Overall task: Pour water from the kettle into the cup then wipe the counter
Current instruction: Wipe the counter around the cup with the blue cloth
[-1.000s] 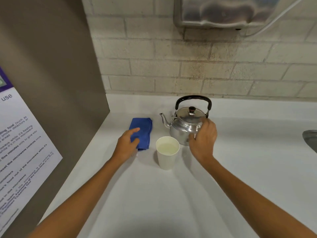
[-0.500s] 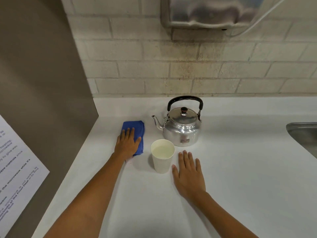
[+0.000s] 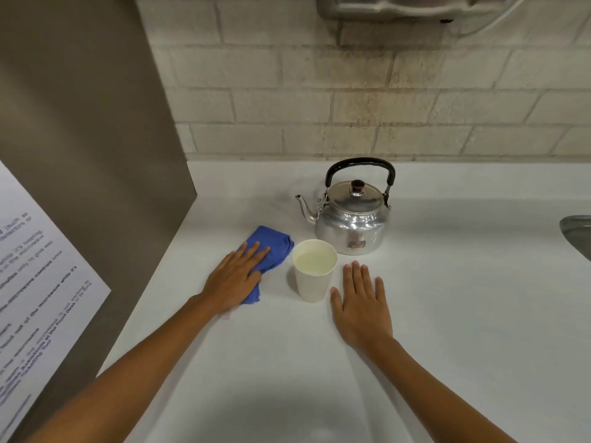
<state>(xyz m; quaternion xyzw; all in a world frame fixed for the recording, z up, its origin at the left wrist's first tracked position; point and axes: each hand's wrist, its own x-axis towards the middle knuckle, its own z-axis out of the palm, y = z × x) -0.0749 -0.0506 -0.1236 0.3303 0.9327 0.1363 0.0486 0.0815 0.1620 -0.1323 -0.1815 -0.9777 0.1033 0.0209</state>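
Observation:
A silver kettle [image 3: 350, 219] with a black handle stands upright on the white counter [image 3: 447, 298], its spout pointing left. Just in front of it is a white paper cup [image 3: 312, 282] holding water. Left of the cup lies a crumpled blue cloth [image 3: 271, 247]. My left hand [image 3: 235, 279] presses flat on the cloth's near part, with the fingers spread over it. My right hand [image 3: 361, 303] lies flat and open on the counter just right of the cup, holding nothing.
A grey-brown panel [image 3: 89, 155] with a printed notice [image 3: 35, 282] walls the left side. A brick wall [image 3: 351, 91] runs along the back, with a metal dispenser [image 3: 399, 6] above. A steel sink edge [image 3: 577, 231] shows at the far right.
My right hand came off the kettle and settled flat on the counter beside the cup. My left hand went onto the blue cloth, which is now bunched and nearer the cup.

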